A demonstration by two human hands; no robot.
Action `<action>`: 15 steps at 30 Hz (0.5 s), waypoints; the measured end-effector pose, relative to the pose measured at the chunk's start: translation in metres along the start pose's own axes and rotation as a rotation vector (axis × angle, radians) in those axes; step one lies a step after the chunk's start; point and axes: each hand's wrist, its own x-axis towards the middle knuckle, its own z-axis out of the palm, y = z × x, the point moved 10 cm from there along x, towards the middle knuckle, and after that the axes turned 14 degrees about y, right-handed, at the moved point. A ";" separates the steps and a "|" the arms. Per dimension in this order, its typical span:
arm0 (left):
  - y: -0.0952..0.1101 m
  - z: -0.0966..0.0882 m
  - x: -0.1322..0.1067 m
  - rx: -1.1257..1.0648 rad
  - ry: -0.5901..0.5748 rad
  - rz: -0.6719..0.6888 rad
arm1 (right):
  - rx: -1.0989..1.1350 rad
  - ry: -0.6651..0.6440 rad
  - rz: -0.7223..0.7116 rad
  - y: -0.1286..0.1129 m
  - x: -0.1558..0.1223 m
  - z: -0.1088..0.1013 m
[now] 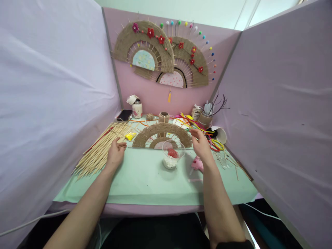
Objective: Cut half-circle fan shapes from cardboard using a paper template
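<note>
My left hand [116, 152] is open over the green table, its fingers stretched toward the right, beside a bundle of thin wooden sticks [94, 155]. My right hand [199, 142] is open too, fingers apart, close to the right end of a half-ring fan wrapped in brown twine [145, 135]. Whether it touches the fan I cannot tell. In front of the fan stands a clear plastic cup [169, 162] with small white beads and something red in it. A pink glue gun [197, 163] lies below my right hand, partly hidden by my forearm.
Two finished twine fans [144, 38] hang on the pink back panel. Behind the table fan stand a twine spool [164, 117], a jar [137, 108] and a phone [124, 115]. Colourful pipe cleaners [216, 145] and a pot with twigs [205, 119] occupy the right. Cloth walls flank both sides.
</note>
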 end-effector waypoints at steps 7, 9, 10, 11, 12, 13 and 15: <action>-0.001 0.001 -0.001 -0.014 -0.009 0.004 | -0.008 -0.107 -0.146 -0.030 -0.004 0.014; 0.000 0.001 -0.002 -0.020 -0.009 0.005 | -0.033 -0.129 -0.191 -0.039 -0.004 0.018; 0.001 0.001 -0.003 -0.021 -0.008 0.009 | -0.057 -0.139 -0.216 -0.043 -0.005 0.019; 0.002 0.001 -0.003 -0.020 -0.007 0.016 | -0.084 -0.148 -0.240 -0.047 -0.005 0.020; 0.003 0.001 -0.003 -0.018 -0.005 0.023 | -0.108 -0.159 -0.266 -0.051 -0.006 0.021; 0.004 0.001 -0.004 -0.016 -0.003 0.030 | -0.129 -0.172 -0.293 -0.055 -0.007 0.022; 0.005 0.000 -0.004 -0.011 0.010 0.044 | -0.155 -0.209 -0.347 -0.064 -0.010 0.024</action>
